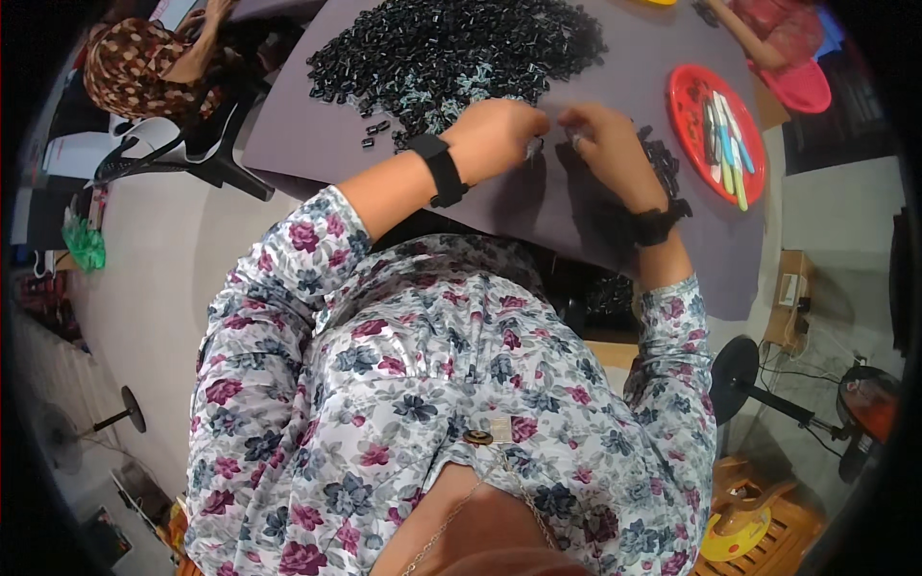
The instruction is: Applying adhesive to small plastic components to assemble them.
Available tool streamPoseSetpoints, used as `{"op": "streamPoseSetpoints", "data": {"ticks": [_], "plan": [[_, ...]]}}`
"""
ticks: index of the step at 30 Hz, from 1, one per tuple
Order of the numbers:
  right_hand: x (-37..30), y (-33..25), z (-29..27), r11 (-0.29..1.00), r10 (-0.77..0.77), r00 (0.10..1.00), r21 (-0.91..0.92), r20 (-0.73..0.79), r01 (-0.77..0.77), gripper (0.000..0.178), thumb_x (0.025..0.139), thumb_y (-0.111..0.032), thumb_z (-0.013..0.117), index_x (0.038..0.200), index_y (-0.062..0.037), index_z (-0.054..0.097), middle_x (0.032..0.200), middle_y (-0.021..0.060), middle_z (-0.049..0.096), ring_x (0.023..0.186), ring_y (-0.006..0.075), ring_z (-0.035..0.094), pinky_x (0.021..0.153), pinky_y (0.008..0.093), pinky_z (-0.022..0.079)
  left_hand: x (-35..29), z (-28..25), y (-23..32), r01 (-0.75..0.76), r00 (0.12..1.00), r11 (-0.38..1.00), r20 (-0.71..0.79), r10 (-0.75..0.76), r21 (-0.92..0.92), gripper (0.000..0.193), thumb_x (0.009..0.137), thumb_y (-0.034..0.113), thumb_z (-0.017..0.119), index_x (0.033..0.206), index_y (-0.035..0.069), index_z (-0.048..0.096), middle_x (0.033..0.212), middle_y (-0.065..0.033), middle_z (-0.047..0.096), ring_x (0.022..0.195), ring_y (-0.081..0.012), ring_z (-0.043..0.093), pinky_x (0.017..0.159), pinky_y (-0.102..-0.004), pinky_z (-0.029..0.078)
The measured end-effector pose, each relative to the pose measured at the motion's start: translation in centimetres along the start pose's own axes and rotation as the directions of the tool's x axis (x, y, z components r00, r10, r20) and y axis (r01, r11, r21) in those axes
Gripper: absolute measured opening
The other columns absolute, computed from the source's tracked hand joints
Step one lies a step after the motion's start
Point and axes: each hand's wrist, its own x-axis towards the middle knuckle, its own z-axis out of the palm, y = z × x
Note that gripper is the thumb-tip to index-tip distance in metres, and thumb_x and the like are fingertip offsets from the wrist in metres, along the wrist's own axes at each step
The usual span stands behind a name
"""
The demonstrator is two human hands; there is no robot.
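My left hand (492,137) is closed in a pinch above the purple-grey table (533,206), beside a large heap of small black pieces (413,48). A small pale bit shows at its fingertips, too small to name. Facing it across a narrow gap, my right hand (615,154) also has its fingers pinched together, with something light and tiny near the thumb. Small pale grey-green pieces (451,101) lie at the heap's near side. Close to my right wrist is a smaller group of black pieces (663,163), partly hidden by that hand.
At the right of the table, a red tray (680,91) holds several slim knife-like tools with coloured handles. Another person's arm (759,43) reaches in at the far right; a person in a spotted top (144,72) sits far left. A black-framed chair (226,158) stands beside the table.
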Motion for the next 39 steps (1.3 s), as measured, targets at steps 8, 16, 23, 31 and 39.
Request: {"op": "streamPoseSetpoints", "data": {"ticks": [8,16,23,31,39], "plan": [[-1.1,-0.3,0.0,0.999,0.033,0.999,-0.005,0.024,-0.033,0.024,0.08,-0.002,0.063,0.103,0.0027,0.067,0.096,0.0205,0.07,0.09,0.0375,0.068,0.081,0.042,0.054,0.6,0.1,0.6,-0.015,0.992,0.989,0.129,-0.005,0.15,0.022,0.076,0.003,0.063,0.098,0.004,0.065,0.097,-0.0161,0.066,0.094,-0.0388,0.065,0.08,-0.0476,0.053],[0.2,-0.8,1.4,0.999,-0.049,0.999,0.006,0.014,0.048,0.022,0.08,-0.002,0.062,0.101,0.001,0.067,0.096,0.0203,0.07,0.09,0.0383,0.068,0.08,0.0422,0.053,-1.8,-1.7,-0.8,0.108,0.991,0.989,0.074,-0.115,0.098,0.023,0.072,-0.003,0.064,0.095,0.001,0.063,0.09,-0.0193,0.067,0.088,-0.0418,0.065,0.078,-0.0483,0.051],[1.8,-0.3,2.5,0.975,-0.116,0.987,-0.176,0.113,0.135,0.022,0.077,0.002,0.062,0.098,-0.0015,0.067,0.095,0.0186,0.069,0.09,0.0386,0.066,0.079,0.0429,0.053,-3.7,-3.0,0.1,0.213,0.976,0.959,0.001,-0.217,-0.186,0.016,0.078,-0.005,0.063,0.094,0.001,0.064,0.08,-0.0113,0.064,0.068,-0.0259,0.062,0.064,-0.0356,0.049],[0.7,-0.7,2.1,0.988,-0.116,0.993,-0.098,0.014,0.117,0.026,0.077,0.005,0.062,0.101,-0.0029,0.067,0.093,0.0177,0.069,0.09,0.0379,0.067,0.079,0.0438,0.053,-5.9,-2.4,-2.0,0.398,0.914,0.695,0.2,-0.352,-0.599,0.023,0.088,-0.007,0.059,0.107,-0.002,0.07,0.088,0.0023,0.066,0.074,-0.0043,0.057,0.063,-0.0215,0.047],[2.9,-1.3,3.4,0.953,0.049,0.996,-0.303,0.07,-0.026,0.016,0.079,-0.005,0.067,0.094,-0.001,0.067,0.092,0.0199,0.069,0.09,0.0379,0.067,0.079,0.0434,0.052,-6.4,-2.2,-2.9,0.468,0.843,0.383,0.272,-0.464,-0.796,0.018,0.097,-0.001,0.058,0.111,0.0,0.069,0.094,-0.0029,0.071,0.077,-0.0071,0.067,0.068,-0.021,0.056]]}}
